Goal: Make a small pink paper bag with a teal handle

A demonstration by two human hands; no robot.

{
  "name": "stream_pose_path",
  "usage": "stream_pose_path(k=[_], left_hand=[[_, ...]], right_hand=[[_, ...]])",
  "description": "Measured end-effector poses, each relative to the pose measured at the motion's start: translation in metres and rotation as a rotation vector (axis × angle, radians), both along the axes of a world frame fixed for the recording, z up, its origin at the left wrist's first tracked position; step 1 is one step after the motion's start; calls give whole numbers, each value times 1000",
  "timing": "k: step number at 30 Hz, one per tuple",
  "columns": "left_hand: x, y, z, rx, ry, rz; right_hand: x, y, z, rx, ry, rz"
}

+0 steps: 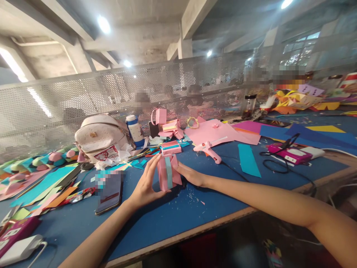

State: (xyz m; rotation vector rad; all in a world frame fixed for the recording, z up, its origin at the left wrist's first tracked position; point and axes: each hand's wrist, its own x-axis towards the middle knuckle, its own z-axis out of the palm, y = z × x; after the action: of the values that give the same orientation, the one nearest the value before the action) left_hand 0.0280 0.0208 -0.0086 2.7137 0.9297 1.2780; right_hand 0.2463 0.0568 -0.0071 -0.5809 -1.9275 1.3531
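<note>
Between my two hands is a small pink paper box (162, 175) with a light blue strip (169, 173) down its front. My left hand (147, 180) wraps the box from the left, thumb low and fingers along the top. From the right, my right hand (191, 174) pinches a pink flap at the box's side; its fingertips are partly hidden. Just behind lies another pink box with a blue strip (171, 148). A pink hot glue gun (208, 150) rests to the right of it.
A phone (110, 193) lies left of my left hand. Farther back are a white backpack (102, 137), a bottle (135, 130) and pink paper sheets (223, 130). A blue paper strip (249, 160) and a magenta power strip (290, 153) lie right. The table edge (178, 236) runs in front.
</note>
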Motion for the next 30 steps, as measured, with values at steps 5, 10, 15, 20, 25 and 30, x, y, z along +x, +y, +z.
stream_pose_path(k=[5,10,15,20,25,30], left_hand=[[1,1,0,25,43,19],[3,0,-1,51,86,21],[4,-1,-1,43,69,27],[1,0,0,-32,-25,8],[-1,2,2,-52,-122,-16],[-1,2,2,-55,-130,-37]], right_hand=[[-3,-3,1,4,1,-17],[-4,-4,-1,44,-17,-28],[-3,1,-1,104,8,-42],[0,8,-3,18,6,-47],[6,15,-2,-88,6,-54],[7,17,5,-19,10,18]])
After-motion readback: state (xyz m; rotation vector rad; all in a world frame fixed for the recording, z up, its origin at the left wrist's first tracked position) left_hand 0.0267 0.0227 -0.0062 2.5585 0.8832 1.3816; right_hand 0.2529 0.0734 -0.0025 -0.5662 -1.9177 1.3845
